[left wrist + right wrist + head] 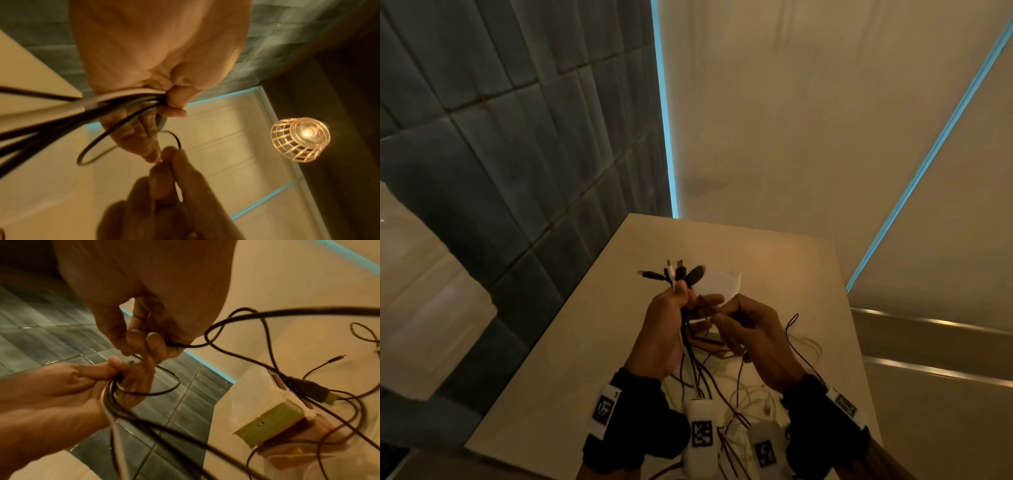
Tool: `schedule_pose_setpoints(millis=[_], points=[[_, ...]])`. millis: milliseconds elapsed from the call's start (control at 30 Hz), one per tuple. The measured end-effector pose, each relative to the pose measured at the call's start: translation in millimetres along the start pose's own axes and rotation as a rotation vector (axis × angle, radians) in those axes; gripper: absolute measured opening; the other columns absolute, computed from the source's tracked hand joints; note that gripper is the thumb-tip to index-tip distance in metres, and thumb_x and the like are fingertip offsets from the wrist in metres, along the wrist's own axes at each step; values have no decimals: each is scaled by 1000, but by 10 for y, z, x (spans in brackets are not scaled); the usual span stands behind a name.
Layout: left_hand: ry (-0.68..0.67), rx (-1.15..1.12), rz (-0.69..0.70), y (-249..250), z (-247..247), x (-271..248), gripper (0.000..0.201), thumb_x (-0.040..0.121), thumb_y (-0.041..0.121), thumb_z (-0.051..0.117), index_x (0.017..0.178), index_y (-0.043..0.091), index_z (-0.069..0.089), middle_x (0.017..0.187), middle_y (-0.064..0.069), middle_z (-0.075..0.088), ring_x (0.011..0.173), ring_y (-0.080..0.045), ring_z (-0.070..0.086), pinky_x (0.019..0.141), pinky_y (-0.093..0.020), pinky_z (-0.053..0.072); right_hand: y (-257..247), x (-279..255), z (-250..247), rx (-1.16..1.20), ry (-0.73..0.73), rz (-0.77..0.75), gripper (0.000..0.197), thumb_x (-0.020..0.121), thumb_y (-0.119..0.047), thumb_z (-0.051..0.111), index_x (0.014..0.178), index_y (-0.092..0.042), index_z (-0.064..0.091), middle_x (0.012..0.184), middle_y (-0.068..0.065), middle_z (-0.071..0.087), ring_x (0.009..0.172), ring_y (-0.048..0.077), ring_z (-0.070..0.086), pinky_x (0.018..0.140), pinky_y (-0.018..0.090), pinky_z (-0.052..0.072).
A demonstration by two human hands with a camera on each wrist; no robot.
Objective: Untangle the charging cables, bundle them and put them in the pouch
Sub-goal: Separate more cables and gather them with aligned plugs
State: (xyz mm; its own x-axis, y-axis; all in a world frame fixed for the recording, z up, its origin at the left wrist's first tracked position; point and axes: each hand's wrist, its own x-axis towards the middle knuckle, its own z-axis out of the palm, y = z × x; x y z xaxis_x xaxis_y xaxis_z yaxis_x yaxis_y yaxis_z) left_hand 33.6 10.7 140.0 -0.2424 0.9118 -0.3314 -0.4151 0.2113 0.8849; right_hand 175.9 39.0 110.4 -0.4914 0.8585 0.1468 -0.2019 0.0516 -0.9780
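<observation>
My left hand (675,308) is raised above the table and grips a bunch of charging cables (678,274) just below their plugs, which fan out above the thumb. In the left wrist view, the left hand (164,104) clamps the dark and white cords (115,104). My right hand (722,317) is close beside it and pinches one thin black cable (216,340), which loops between the two hands (174,138). In the right wrist view, the right hand (148,345) almost touches the left hand (115,374). A pale, partly see-through pouch (271,420) lies on the table under the hands.
The cables' loose ends trail over the beige table (585,342), white ones (756,394) near me and a black one (794,342) to the right. A black USB plug (308,389) lies across the pouch. Dark tiles run along the table's left edge. A pendant lamp (300,134) hangs overhead.
</observation>
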Motion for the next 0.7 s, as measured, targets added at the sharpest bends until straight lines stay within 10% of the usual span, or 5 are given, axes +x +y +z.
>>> schedule_pose_setpoints(millis=[133, 300, 700], points=[[-182, -242, 20, 49, 52, -71, 37, 102, 31, 33, 74, 11, 48, 75, -18, 68, 78, -33, 68, 77, -43, 54, 84, -49, 5, -74, -30, -22, 17, 88, 3, 62, 74, -7, 66, 61, 0, 62, 49, 9, 51, 48, 19, 40], [-224, -290, 243, 146, -1, -47, 31, 96, 31, 37, 74, 12, 45, 50, 5, 33, 40, -7, 25, 43, -23, 25, 328, -87, -145, -100, -16, 49, 17, 92, -1, 57, 77, 4, 64, 62, -9, 59, 57, -1, 50, 56, 12, 39], [-137, -292, 342, 282, -193, -47, 29, 96, 29, 37, 72, 13, 44, 47, 8, 30, 37, -4, 20, 39, -19, 15, 1087, -223, -334, -243, 23, 209, 28, 98, -6, 48, 72, -3, 59, 51, -12, 49, 49, -2, 41, 51, 11, 33]])
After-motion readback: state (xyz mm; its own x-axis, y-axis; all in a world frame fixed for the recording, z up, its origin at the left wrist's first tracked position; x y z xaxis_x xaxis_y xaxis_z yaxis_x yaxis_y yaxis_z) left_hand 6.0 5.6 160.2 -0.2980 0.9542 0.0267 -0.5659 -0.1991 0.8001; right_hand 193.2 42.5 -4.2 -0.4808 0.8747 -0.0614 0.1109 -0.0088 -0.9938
